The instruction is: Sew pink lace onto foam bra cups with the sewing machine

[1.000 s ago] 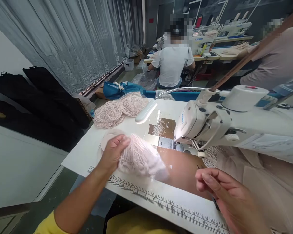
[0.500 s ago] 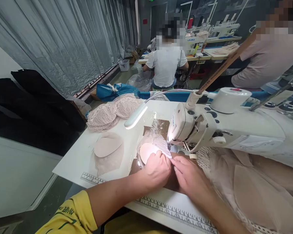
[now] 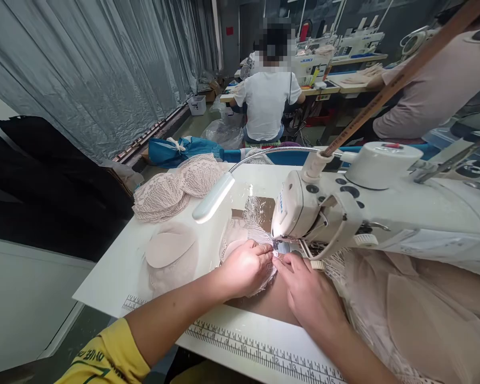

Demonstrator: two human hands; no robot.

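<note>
A beige lace bra cup (image 3: 240,230) lies under the head of a white sewing machine (image 3: 294,205), by the needle area. My left hand (image 3: 246,268) has its fingers bent and pressed onto the cup's right edge, covering much of it. From the other side, my right hand (image 3: 310,288) pinches the same edge between thumb and fingers, close to the presser foot. The two hands' fingertips almost meet there. The needle itself is too small to make out.
A stack of lace cups (image 3: 164,193) and a cup with mesh fabric (image 3: 172,249) lie left on the white table (image 3: 108,272). A lamp (image 3: 214,197) hangs over it. Sheer beige fabric (image 3: 424,320) is heaped at right. Two people (image 3: 268,104) sit beyond.
Both hands have moved closer to the needle area, bringing the cup's edge with them. A lace edge now shows below my left hand. The view has shifted slightly.
</note>
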